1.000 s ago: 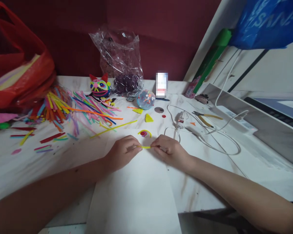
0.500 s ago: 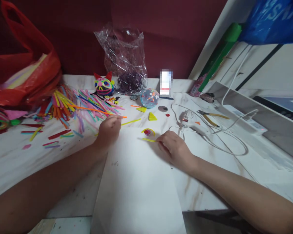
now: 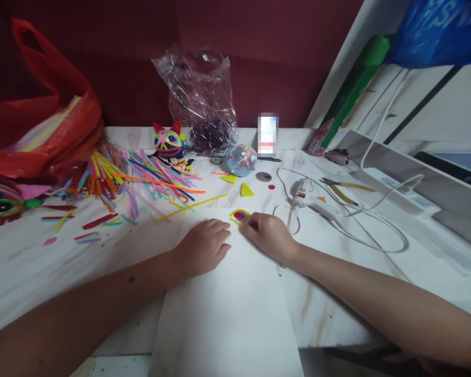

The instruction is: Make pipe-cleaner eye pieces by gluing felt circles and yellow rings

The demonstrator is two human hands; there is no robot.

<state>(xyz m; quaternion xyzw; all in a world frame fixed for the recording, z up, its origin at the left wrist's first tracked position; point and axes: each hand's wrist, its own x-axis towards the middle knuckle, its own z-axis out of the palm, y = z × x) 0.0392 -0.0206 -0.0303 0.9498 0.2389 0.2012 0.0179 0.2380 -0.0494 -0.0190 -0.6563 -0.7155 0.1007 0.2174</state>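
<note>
My right hand (image 3: 267, 234) pinches at a small round piece (image 3: 239, 215) made of a red centre ringed in yellow, which lies at the top of a white paper sheet (image 3: 227, 309). My left hand (image 3: 204, 246) rests on the sheet just left of that piece, fingers curled loosely and flat, holding nothing that I can see. A long yellow pipe cleaner (image 3: 191, 206) lies on the table above my left hand. Two yellow fuzzy triangles (image 3: 246, 190) sit a little further back.
A heap of coloured pipe cleaners (image 3: 133, 175) spreads from a red plastic bag (image 3: 43, 131) at the left. A cat-faced ball (image 3: 168, 142), a clear bag (image 3: 204, 99), a clear ball (image 3: 241, 159), a glue gun with white cable (image 3: 310, 201) and pliers (image 3: 343, 188) lie behind.
My left hand reached up to the pipe cleaners and came back down onto the paper. My right hand carried the short yellow strip up to the round red-and-yellow piece.
</note>
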